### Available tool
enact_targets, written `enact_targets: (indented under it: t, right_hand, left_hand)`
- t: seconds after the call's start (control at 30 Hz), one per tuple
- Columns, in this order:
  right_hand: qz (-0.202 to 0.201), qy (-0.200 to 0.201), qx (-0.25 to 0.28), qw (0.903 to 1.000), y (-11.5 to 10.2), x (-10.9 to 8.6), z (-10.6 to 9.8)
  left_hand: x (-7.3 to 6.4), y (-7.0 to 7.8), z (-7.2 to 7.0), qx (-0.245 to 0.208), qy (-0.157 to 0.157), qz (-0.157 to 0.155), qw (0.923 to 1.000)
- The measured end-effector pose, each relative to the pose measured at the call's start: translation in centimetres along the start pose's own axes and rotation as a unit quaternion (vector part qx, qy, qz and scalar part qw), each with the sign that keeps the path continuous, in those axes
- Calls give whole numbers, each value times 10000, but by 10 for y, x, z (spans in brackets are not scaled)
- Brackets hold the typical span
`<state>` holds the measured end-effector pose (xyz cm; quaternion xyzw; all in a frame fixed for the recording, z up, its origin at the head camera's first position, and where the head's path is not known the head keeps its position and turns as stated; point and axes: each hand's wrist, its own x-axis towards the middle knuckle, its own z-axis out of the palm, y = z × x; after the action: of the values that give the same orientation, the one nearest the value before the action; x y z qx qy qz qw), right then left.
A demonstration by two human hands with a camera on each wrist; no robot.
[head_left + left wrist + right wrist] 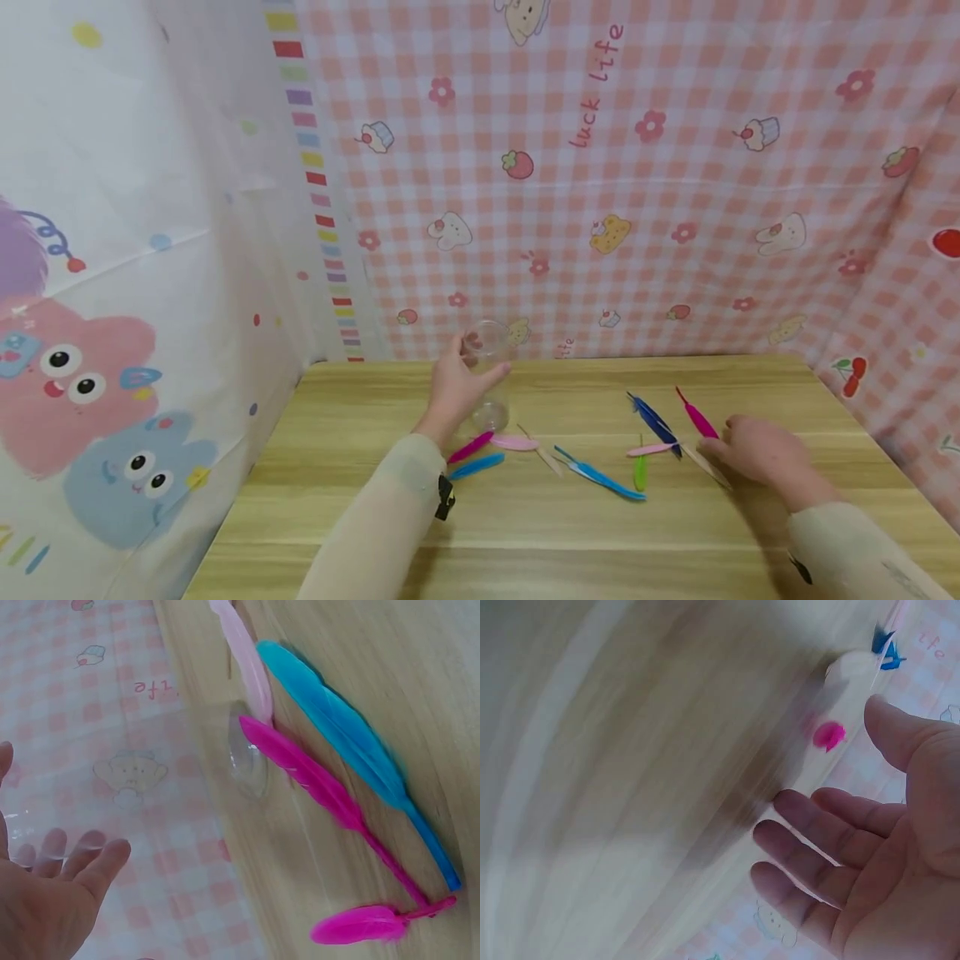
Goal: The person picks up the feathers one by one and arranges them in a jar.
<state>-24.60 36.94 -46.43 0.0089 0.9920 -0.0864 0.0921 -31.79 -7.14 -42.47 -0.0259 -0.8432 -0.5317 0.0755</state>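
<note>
My left hand [452,390] grips a clear tall cup [492,417] near the table's far edge, thumb on one side and fingers on the other. The left wrist view shows the fingers through its see-through wall. Just in front of the cup lie a magenta feather [307,776], a bright blue feather [345,727] and a pale pink feather [514,442]. My right hand [767,454] is low over the table on the right, fingers loosely bent and palm bare in the right wrist view. Nearest to it are another magenta feather [701,420] and a cream feather [707,466].
Between the hands, a long blue feather [611,483], a dark blue feather [656,425], a small pink feather [649,450] and a green feather [640,475] lie on the wooden table [540,550]. A checked cloth [570,200] hangs behind the table.
</note>
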Motion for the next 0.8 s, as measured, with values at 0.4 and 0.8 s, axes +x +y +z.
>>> enact_targets:
  t: [0.4,0.8]
  right_hand:
    - [-203,279,380,9987,-10,19,8]
    - [-248,478,968,9938,0,14,8]
  left_hand:
    - [0,-6,0,137,-101,106,9998]
    - [0,-6,-1,209,-66,186,9996]
